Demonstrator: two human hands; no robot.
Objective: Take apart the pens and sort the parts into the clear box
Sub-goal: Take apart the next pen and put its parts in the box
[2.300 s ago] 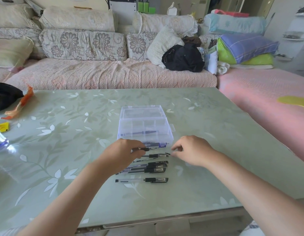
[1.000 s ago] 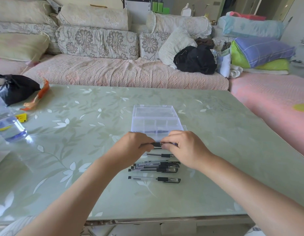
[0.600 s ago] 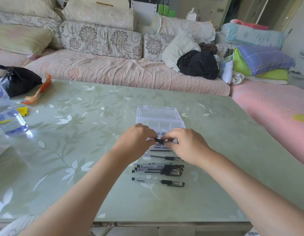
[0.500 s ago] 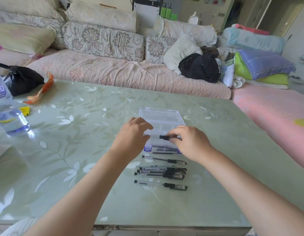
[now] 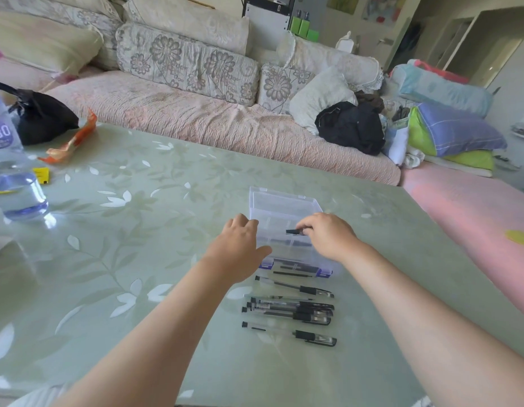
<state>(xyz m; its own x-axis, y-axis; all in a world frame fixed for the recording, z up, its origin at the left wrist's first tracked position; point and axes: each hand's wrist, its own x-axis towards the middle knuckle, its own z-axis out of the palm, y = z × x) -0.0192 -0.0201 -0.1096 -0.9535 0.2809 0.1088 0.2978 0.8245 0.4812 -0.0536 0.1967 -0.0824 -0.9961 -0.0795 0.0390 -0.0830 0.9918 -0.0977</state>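
Right hand (image 5: 331,236) holds a black pen cap (image 5: 294,231) over the clear box (image 5: 284,207).

I see my right grip narrow, thumb and forefinger pinching the small cap by one end above the middle of the open box, which sits toward the far right part of the surface (image 5: 137,259). My left hand (image 5: 240,248) rests against the box's left wall; its grip looks loosely curled, and I cannot tell whether it holds anything. A dark pen part lies inside the box's near compartment (image 5: 296,268). Just in front of the box, toward the surface's near edge, the remaining pens (image 5: 290,309) lie roughly parallel to that edge: one alone, then a tight bunch touching each other, then another alone nearest me. A water bottle (image 5: 14,183) stands at the left edge, a black bag (image 5: 40,116) by the far left corner.
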